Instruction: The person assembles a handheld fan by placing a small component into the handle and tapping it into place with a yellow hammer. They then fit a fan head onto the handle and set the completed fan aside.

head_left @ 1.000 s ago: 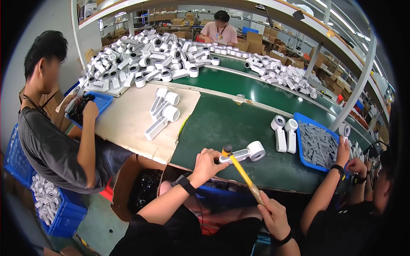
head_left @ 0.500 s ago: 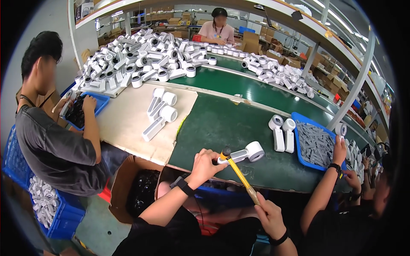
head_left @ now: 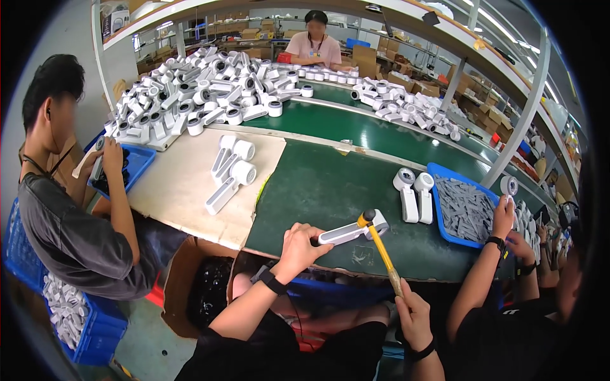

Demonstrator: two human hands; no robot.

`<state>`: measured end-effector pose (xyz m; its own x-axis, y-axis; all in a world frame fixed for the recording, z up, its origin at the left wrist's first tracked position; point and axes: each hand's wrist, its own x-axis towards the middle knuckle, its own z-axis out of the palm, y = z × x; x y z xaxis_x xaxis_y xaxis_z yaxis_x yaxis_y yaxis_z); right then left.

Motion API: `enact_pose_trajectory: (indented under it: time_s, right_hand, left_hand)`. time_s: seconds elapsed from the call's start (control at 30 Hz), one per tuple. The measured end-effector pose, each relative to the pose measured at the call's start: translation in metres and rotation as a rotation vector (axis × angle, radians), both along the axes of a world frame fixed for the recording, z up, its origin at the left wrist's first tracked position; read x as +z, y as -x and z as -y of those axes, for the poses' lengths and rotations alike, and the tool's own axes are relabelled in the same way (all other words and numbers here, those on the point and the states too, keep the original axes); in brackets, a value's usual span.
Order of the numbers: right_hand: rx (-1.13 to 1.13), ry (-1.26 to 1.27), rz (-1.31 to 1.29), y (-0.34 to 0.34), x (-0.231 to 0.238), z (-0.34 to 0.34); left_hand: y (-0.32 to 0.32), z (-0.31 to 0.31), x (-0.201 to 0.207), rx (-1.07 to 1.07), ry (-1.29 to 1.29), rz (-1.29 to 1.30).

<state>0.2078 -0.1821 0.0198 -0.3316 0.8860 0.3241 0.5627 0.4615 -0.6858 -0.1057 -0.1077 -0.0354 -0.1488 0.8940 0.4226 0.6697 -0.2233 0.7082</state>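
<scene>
My left hand [head_left: 302,249] grips the handle end of a white handheld device [head_left: 340,235] with a round head and a grey strip along its handle. The device lies on the green work surface [head_left: 318,171], its round head pointing right. My right hand [head_left: 414,317] is closed around the yellow handle of a hammer [head_left: 383,251]. The hammer's dark head overlaps the device near its round end; whether they touch, I cannot tell. Two similar white devices [head_left: 408,198] lie side by side to the right, and several more [head_left: 230,183] rest on the beige board to the left.
A blue tray [head_left: 438,222] of grey strips sits at the right, beside a co-worker's hands [head_left: 502,219]. At the left a person handles a device over another blue tray [head_left: 145,166]. A large pile of devices [head_left: 190,89] fills the far left. Below stands an open carton [head_left: 175,286].
The hammer's head has moved right along the device, from its handle to near the round head. My left hand keeps its grip. The person at left has raised both hands.
</scene>
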Motion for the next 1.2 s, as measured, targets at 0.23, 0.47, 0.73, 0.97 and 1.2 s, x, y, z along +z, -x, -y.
enact_pose_trajectory:
  time_s: [0.23,0.47,0.73,0.97,1.2]
  right_hand:
    - [-0.003,0.002,-0.008,0.001,-0.010,-0.005]
    - [-0.107,0.184,-0.338,-0.006,-0.009,0.011]
    - [-0.024,0.238,-0.351,-0.006,-0.014,0.022]
    - [0.077,0.151,-0.169,0.026,0.007,0.006]
    - [0.185,0.000,0.105,0.037,0.009,-0.001]
  left_hand:
    - [0.000,-0.002,0.003,-0.009,0.019,-0.012]
    - [0.007,-0.004,0.005,-0.129,0.068,0.127]
    - [0.039,0.005,0.029,-0.606,0.773,1.498]
    - [0.029,0.015,0.016,-0.047,-0.024,0.031]
    - [0.031,0.005,0.010,-0.099,-0.195,-0.016]
